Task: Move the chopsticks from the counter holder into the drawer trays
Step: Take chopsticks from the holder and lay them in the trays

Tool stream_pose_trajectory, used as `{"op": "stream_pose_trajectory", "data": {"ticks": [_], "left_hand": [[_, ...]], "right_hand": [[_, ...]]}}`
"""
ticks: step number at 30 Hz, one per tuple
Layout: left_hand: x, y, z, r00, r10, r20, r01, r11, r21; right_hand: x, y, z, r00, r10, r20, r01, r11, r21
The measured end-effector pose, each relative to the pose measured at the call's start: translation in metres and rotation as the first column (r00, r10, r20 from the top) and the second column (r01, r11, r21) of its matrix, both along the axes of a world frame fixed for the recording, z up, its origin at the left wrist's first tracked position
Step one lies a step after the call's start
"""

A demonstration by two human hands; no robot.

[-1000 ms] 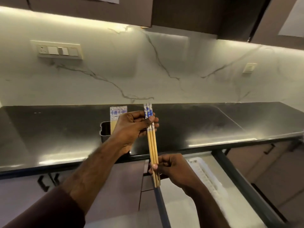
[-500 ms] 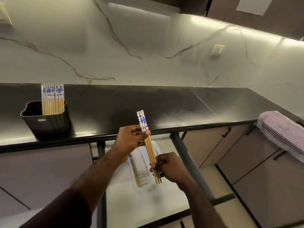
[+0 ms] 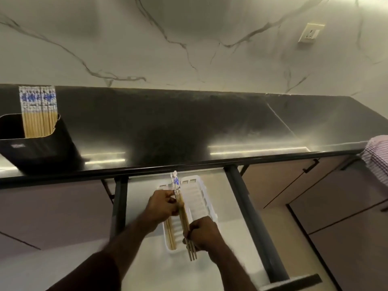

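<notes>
1. Dark counter below marble wall; black holder at left, many chopsticks inside.
2. Open drawer w/ white trays.
3. Left hand and right hand each grip the held bundle.
4. Vs. 0.5 s ago: bundle lowered from counter height onto trays, prob. touching; release is next.

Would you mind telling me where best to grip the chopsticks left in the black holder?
Pinch the chopsticks by their blue-patterned tops, coming from above: they stand upright, clear of the holder rim, with the lower ends hidden inside.
</notes>
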State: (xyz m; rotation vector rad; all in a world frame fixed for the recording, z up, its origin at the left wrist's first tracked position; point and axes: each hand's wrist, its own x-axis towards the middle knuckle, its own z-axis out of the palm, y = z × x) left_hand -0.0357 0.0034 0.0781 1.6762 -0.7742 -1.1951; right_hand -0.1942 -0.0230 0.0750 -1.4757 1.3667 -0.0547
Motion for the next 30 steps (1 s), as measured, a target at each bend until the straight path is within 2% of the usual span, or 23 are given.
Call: {"op": "stream_pose_trajectory", "data": {"ticks": [4, 12, 13, 16, 18, 20, 23, 30], "left_hand": [[0.007, -0.019, -0.042, 1.000, 0.022, 0.000, -0.022, 0.992, 0.123], [0.014, -0.038, -0.094, 0.936, -0.114, 0.333, 0.038, 0.973, 0.228], [0.015, -0.039, -0.102, 0.891, -0.177, 0.419, 0.072, 0.965, 0.253], [0.021, -0.039, -0.122, 0.647, -0.358, 0.673, 0.173, 0.929, 0.327], [0.024, -0.039, -0.132, 0.476, -0.461, 0.749, 0.252, 0.887, 0.386], [0.027, -0.039, -0.140, 0.340, -0.549, 0.764, 0.312, 0.832, 0.459], [0.029, -0.040, -0.148, 0.257, -0.615, 0.746, 0.316, 0.783, 0.536], [0.023, -0.041, -0.156, 0.176, -0.649, 0.740, 0.310, 0.750, 0.584]], "right_hand": [[0.018, -0.023, -0.040, 0.995, 0.011, -0.100, -0.004, 0.997, 0.072], [0.055, -0.049, -0.095, 0.956, 0.040, -0.292, -0.021, 0.997, 0.068], [0.058, -0.051, -0.100, 0.946, 0.049, -0.320, -0.032, 0.998, 0.059], [0.066, -0.053, -0.108, 0.921, 0.068, -0.384, -0.058, 0.998, 0.037], [0.070, -0.053, -0.114, 0.914, 0.074, -0.399, -0.064, 0.997, 0.039], [0.075, -0.053, -0.119, 0.910, 0.087, -0.405, -0.076, 0.996, 0.042], [0.082, -0.052, -0.126, 0.899, 0.119, -0.421, -0.111, 0.993, 0.043], [0.083, -0.040, -0.140, 0.876, 0.122, -0.466, -0.140, 0.990, -0.003]]}}
